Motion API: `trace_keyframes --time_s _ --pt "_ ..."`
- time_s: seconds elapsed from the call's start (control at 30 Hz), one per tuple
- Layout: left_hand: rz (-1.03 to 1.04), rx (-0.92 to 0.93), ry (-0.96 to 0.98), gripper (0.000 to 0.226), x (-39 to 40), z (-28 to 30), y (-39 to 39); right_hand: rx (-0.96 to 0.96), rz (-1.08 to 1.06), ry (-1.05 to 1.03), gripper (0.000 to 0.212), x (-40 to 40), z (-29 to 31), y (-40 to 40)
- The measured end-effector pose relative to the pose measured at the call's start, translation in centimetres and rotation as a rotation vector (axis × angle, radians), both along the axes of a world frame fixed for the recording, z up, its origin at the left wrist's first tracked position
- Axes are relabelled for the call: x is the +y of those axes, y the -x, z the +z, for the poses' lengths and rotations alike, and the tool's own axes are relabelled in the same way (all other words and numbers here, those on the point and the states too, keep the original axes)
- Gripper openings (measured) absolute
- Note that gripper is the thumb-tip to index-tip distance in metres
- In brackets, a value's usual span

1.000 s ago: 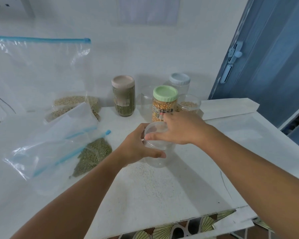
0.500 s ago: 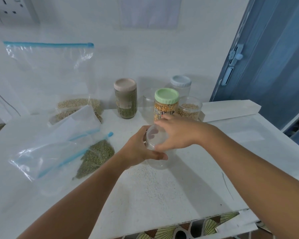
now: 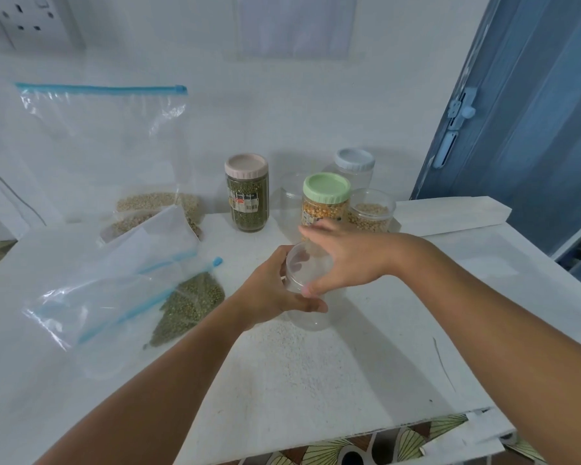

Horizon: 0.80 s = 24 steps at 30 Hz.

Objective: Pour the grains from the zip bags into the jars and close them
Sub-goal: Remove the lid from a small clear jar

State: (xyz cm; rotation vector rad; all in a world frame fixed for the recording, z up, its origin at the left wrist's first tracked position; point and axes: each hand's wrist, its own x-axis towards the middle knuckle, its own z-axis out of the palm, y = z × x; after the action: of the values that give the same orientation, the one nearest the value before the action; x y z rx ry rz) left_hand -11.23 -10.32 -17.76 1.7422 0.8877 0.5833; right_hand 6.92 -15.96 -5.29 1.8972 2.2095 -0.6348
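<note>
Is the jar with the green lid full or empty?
Nearly full. Yellow grains show through the clear wall of the green-lidded jar almost up to its lid, which sits on top.

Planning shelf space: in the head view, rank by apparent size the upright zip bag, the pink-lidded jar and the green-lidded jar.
1. Upright zip bag, clearly largest.
2. Pink-lidded jar.
3. Green-lidded jar, partly hidden behind the right hand, so ranks two and three are unsure.

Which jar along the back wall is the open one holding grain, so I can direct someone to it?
Start at the blue door on the right and follow the white table left to the cluster of jars. The open jar sits just right of the green-lidded jar, in front of the blue-lidded jar. It alone is short, lidless and shows pale tan grains.
</note>
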Motion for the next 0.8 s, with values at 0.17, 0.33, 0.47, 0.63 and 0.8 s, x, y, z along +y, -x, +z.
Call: trace_keyframes --time_s 0.17,0.33,0.47,0.63,0.8 --pt "-0.012 -0.013 0.027 0.094 -0.1 0.0 0.0 -0.212 -0.094 -0.153 0.123 0.2 -1.5 0.8" --pt "0.009 -0.003 0.02 0.098 0.0 -0.2 -0.1 -0.1 0.015 -0.169 0.107 0.7 -1.1 0.6" --pt "-0.001 -0.003 0.037 0.089 0.0 -0.1 -0.1 0.05 0.067 -0.207 0.105 1.0 0.5 -0.4" --pt "0.009 -0.002 0.025 0.103 0.1 -0.2 0.0 0.45 -0.117 -0.245 0.105 -0.3 -0.8 -3.8" --pt "0.012 0.029 0.019 0.107 0.1 0.1 0.0 0.957 -0.472 -0.347 0.121 -2.8 -6.5 -7.2"
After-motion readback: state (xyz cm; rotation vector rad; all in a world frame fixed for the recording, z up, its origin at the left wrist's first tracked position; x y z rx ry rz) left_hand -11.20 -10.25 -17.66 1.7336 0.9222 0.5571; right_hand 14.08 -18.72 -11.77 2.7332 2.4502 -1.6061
